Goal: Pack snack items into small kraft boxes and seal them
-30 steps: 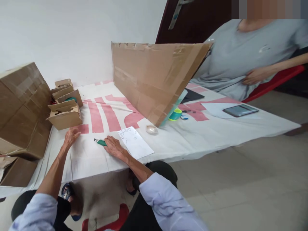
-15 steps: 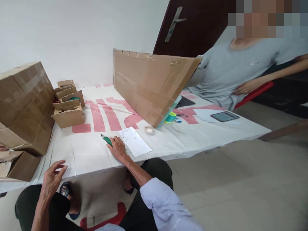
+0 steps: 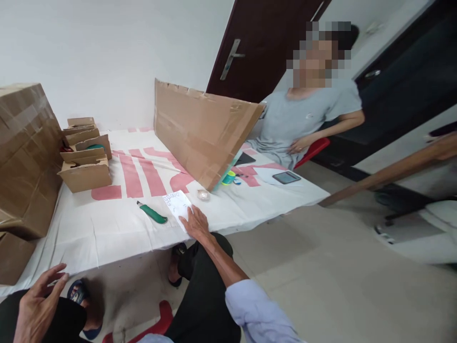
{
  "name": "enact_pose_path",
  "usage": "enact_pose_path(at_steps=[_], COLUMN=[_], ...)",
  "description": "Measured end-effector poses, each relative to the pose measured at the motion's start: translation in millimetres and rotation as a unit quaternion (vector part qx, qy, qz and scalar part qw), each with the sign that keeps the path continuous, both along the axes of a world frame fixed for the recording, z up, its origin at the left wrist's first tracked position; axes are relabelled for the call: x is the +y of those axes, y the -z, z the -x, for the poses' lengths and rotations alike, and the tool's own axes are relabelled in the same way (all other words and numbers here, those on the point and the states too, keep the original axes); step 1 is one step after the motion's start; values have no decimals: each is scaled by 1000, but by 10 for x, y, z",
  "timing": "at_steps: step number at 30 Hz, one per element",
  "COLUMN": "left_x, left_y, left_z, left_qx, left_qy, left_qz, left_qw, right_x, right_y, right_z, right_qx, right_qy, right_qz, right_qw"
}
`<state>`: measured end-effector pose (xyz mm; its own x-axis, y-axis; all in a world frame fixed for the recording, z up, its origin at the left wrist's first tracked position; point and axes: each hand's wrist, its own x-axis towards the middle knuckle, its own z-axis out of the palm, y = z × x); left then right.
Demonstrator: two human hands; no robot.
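Observation:
My right hand (image 3: 196, 223) lies on a white sheet of paper (image 3: 174, 204) with handwritten marks, its fingers resting flat and covering the lower part. Left of the paper, a green utility knife (image 3: 153, 213) lies loose on the white tablecloth, its blade end toward the upper left. My left hand (image 3: 41, 300) hovers over my left knee by the table's front edge, fingers apart and nothing in them. Just beyond the paper sits a small clear-wrapped roll (image 3: 203, 194).
A large cardboard panel (image 3: 203, 128) stands slanted across the table. Small open cardboard boxes (image 3: 87, 176) line up beside a big taped carton (image 3: 24, 157) at left. A green tape roll (image 3: 228, 177) and a phone (image 3: 286, 177) lie at right, where another person (image 3: 300, 114) sits.
My right hand has let go of the utility knife and moved right onto the paper. My left hand has drawn back from the table toward my knee. The view has turned right.

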<state>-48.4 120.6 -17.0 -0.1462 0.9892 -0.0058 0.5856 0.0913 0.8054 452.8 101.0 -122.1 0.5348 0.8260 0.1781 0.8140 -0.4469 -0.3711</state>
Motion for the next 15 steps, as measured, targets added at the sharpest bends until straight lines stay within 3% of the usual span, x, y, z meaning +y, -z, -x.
enact_pose_path(at_steps=[3, 6, 8, 12, 15], left_x=[44, -104, -230, -362, -449], left_y=[-4, -40, -51, -23, -16], left_z=[-76, -148, -162, -5, 159], left_qx=[-3, -40, -46, -10, 35], left_qy=[-8, -3, 9, -19, -64], left_qz=[-31, -62, -62, -76, -95], left_qw=[999, 997, 997, 997, 993], right_x=[-11, -132, -230, -198, -217], right_y=[-47, -69, 40, 396, 438], right_z=[48, 115, 66, -178, -184], right_qx=[17, 39, 55, 45, 45], right_qy=[8, -19, -38, 3, -10], right_qz=[-28, -36, -33, 9, 11], right_qw=[999, 998, 997, 999, 999])
